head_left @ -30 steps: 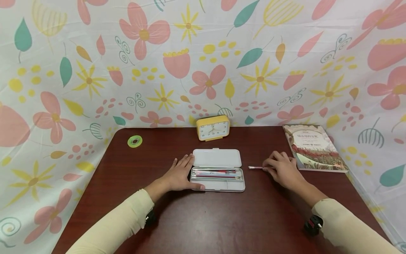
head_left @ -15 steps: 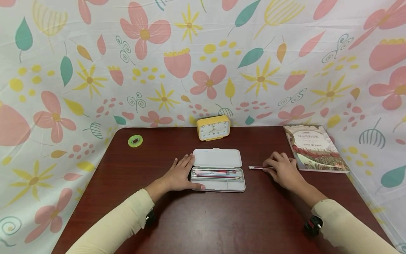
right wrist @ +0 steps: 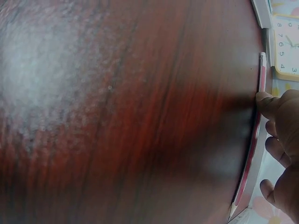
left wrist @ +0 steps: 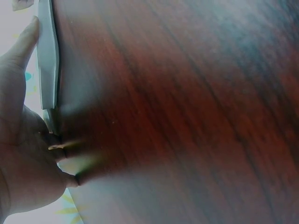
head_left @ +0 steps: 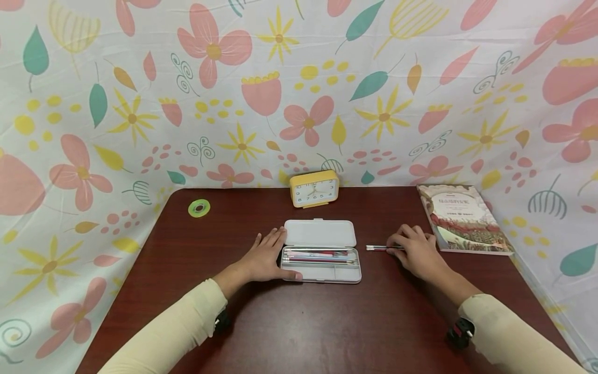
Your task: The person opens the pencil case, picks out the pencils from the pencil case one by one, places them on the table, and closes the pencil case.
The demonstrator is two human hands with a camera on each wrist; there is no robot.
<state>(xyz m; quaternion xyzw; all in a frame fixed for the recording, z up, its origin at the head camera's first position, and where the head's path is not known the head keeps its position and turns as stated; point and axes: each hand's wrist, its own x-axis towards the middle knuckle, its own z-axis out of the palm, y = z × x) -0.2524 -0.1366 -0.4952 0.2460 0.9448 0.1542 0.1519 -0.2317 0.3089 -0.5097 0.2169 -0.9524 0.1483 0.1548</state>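
Note:
A white pencil case (head_left: 320, 232) lies with its lid folded back, holding several pencils (head_left: 322, 259) and other slim items in its rear section. My left hand (head_left: 263, 259) rests against the case's left end with straight fingers, its thumb along the front rim. In the left wrist view, that thumb touches the case wall (left wrist: 48, 60) and the other fingertips meet the table. To the right of the case, my right hand (head_left: 416, 249) pinches a red-striped pencil (right wrist: 252, 151) lying on the tabletop. Its white end points toward the case; in the head view the hand hides the rest.
A yellow alarm clock (head_left: 314, 188) stands behind the case, close to the patterned cloth (head_left: 308, 78). At the back left lies a green tape roll (head_left: 199, 208). A book (head_left: 462, 218) lies just beyond the right hand. Everything stands on a dark red wooden table (head_left: 303, 332).
Under the right fingers, the pencil's visible end has shifted very slightly toward the near side and its look has changed a little. The left hand and the case stay put.

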